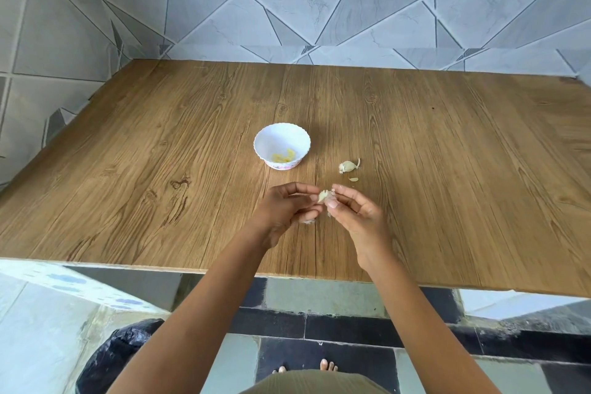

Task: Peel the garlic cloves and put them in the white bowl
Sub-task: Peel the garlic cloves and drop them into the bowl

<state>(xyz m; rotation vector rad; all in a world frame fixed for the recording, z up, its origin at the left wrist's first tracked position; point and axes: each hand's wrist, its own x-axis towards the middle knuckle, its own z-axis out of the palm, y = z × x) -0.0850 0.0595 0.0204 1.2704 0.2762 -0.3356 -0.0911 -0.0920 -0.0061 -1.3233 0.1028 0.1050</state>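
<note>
A small white bowl with a scalloped rim stands on the wooden table, with a few peeled yellowish cloves at its bottom. A garlic clove is held between both hands just in front of the bowl. My left hand pinches the clove with curled fingers. My right hand pinches its papery skin from the right side. An unpeeled garlic piece lies on the table to the right of the bowl, with a scrap of skin beside it.
A bit of peeled skin lies under my left hand. Tiled walls close the table at the back and left. A black bag sits on the floor below the near table edge, at the left.
</note>
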